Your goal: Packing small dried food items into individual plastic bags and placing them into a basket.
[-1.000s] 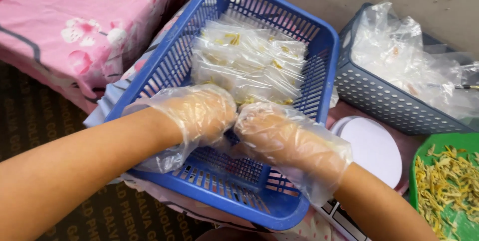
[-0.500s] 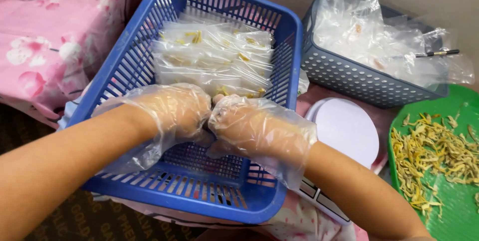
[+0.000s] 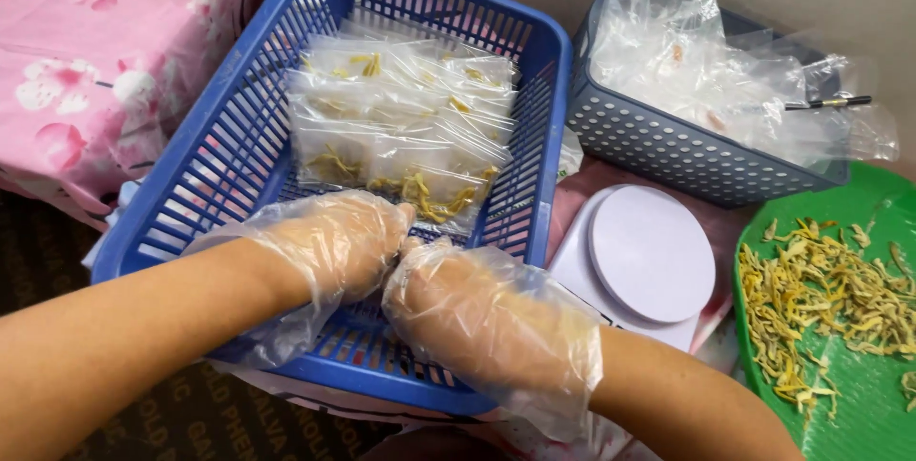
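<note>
Both my hands wear loose clear plastic gloves and hover over the near end of a blue plastic basket [image 3: 205, 160]. My left hand [image 3: 334, 241] and my right hand [image 3: 477, 313] meet fingertip to fingertip, with the fingers curled. Whatever may be between them is hidden. Just beyond the fingertips, several small clear packets [image 3: 405, 132] holding yellow dried strips lie stacked in the basket. The nearest packet almost touches my left fingers.
A white round kitchen scale [image 3: 649, 256] sits right of the basket. Behind it, a grey basket [image 3: 668, 151] holds empty clear bags and a thin black tool [image 3: 828, 102]. A green tray [image 3: 859, 385] of loose yellow dried strips is at the right, and pink flowered fabric [image 3: 95, 70] at the left.
Both hands have drawn back together from the packets toward the basket's near edge. The view has shifted, so more of the scale and green tray shows.
</note>
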